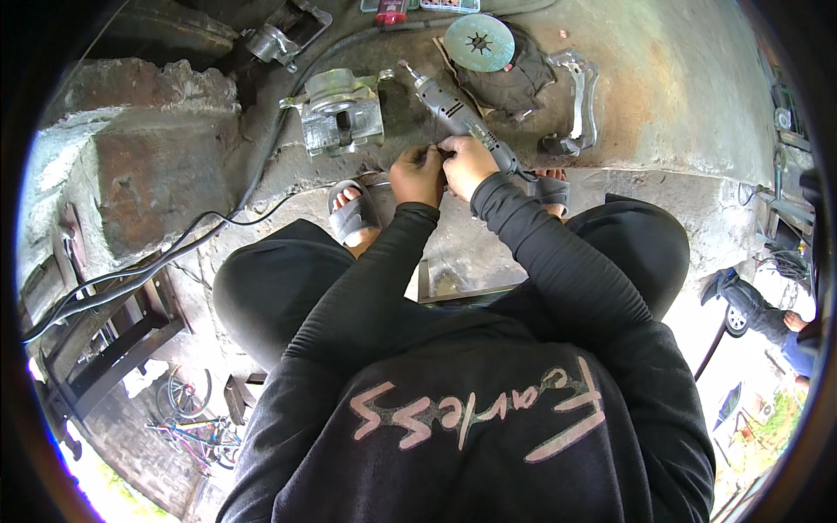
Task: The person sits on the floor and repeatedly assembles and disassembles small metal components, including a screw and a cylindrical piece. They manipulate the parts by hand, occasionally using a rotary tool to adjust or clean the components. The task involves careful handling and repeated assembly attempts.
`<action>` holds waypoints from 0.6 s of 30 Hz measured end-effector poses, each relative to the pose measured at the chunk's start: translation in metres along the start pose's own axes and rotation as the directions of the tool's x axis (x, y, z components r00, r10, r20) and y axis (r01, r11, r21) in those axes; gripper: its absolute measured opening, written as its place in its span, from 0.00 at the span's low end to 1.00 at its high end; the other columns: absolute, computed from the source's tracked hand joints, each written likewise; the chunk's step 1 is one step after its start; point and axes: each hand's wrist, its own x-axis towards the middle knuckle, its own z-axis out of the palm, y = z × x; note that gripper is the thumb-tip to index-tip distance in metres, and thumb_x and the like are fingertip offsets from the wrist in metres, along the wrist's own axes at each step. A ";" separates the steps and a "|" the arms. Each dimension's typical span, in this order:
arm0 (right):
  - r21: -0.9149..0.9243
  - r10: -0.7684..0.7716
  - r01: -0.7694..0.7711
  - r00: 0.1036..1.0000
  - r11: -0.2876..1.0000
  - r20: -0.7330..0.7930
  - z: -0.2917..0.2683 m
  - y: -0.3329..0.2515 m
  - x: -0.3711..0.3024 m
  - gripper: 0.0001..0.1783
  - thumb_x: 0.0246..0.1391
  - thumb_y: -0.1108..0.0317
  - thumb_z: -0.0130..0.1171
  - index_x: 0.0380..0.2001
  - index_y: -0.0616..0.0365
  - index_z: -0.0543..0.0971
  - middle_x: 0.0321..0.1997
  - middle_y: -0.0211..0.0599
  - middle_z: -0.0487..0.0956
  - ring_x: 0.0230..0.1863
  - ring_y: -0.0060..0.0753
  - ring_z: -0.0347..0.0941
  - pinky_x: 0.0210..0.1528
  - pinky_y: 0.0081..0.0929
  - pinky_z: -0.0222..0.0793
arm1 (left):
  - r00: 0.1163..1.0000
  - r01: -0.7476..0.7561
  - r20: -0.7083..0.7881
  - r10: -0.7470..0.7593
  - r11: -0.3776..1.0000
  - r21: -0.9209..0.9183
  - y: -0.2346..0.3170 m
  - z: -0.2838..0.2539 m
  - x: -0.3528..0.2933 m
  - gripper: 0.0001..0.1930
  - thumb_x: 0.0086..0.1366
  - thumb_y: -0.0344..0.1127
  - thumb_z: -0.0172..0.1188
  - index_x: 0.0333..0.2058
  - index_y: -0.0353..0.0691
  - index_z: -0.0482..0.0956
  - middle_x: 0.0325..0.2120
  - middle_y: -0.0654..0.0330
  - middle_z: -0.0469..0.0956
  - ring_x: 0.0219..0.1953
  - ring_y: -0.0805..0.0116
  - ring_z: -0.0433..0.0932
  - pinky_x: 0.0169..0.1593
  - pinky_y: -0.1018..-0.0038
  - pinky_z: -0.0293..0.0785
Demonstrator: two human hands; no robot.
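Note:
My left hand (417,178) and my right hand (469,166) meet in front of my knees, at the near edge of a worn concrete ledge. Both have their fingers pinched together, fingertips touching or nearly so. Whatever they hold is too small or hidden to make out. Just beyond my right hand lies a grey rotary tool (453,108) with a small bit at its far left end. To the left, past my left hand, a silver brake caliper (342,118) rests on the ledge. A metal caliper bracket (577,100) lies to the right.
A pale teal disc (479,43) sits on a dark cloth (520,80) behind the rotary tool. Another metal part (283,39) lies far left, near a red item (392,10). A black hose (270,139) runs along the left. Another person (758,314) appears at far right.

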 end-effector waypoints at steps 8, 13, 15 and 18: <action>-0.091 -0.022 0.024 1.000 0.996 0.022 -0.004 -0.003 0.001 0.21 0.43 0.79 0.45 0.43 0.69 0.76 0.26 0.51 0.79 0.16 0.36 0.74 0.20 0.32 0.70 | 1.000 -0.016 0.027 0.012 0.989 0.145 0.011 -0.003 -0.002 0.11 0.59 0.34 0.60 0.31 0.30 0.80 0.26 0.48 0.81 0.26 0.66 0.79 0.34 0.73 0.73; -0.180 -0.077 0.077 0.997 0.981 0.003 -0.004 -0.003 0.002 0.17 0.43 0.74 0.49 0.38 0.69 0.78 0.33 0.60 0.78 0.35 0.52 0.76 0.38 0.38 0.71 | 0.999 -0.042 0.020 0.039 0.987 0.154 0.013 -0.003 -0.002 0.10 0.59 0.34 0.60 0.32 0.31 0.80 0.26 0.47 0.81 0.27 0.62 0.80 0.34 0.71 0.73; -0.275 -0.174 0.159 0.984 0.948 -0.029 -0.003 -0.003 0.003 0.20 0.43 0.79 0.46 0.42 0.69 0.77 0.30 0.57 0.79 0.22 0.43 0.78 0.24 0.33 0.73 | 0.999 -0.026 0.026 0.022 0.988 0.155 0.013 -0.003 -0.002 0.10 0.59 0.34 0.60 0.32 0.31 0.80 0.26 0.47 0.80 0.27 0.62 0.80 0.34 0.71 0.73; -0.155 -0.018 0.022 0.999 0.988 0.028 -0.004 -0.004 0.003 0.20 0.42 0.79 0.47 0.42 0.69 0.77 0.31 0.58 0.79 0.24 0.46 0.78 0.27 0.34 0.74 | 0.999 -0.040 0.037 0.035 0.988 0.151 0.011 -0.003 -0.002 0.10 0.59 0.34 0.60 0.32 0.31 0.80 0.26 0.48 0.80 0.27 0.62 0.80 0.34 0.71 0.73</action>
